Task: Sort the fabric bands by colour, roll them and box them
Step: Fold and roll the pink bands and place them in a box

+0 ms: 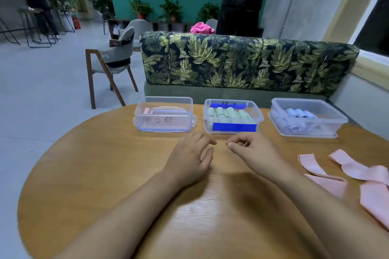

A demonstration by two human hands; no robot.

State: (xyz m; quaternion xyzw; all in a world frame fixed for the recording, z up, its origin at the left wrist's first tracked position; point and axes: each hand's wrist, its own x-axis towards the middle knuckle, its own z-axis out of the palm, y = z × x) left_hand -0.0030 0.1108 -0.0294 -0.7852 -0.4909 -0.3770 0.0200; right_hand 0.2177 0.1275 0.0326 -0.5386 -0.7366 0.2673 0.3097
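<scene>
Single view, head-worn, wide-angle. It looks forward and down over the round wooden table (101, 174) from its near edge. The left hand (189, 160) and right hand (254, 153) sit close under the lens, mid-frame, with forearms entering from the bottom. Three clear plastic boxes (208, 128) stand near, along the far rim. The leaf-print sofa back (242, 63) is just behind. The room recedes at upper left.

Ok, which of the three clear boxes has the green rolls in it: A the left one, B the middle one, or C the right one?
B: the green rolls lie in the middle box, the one with blue tape on its front.
</scene>
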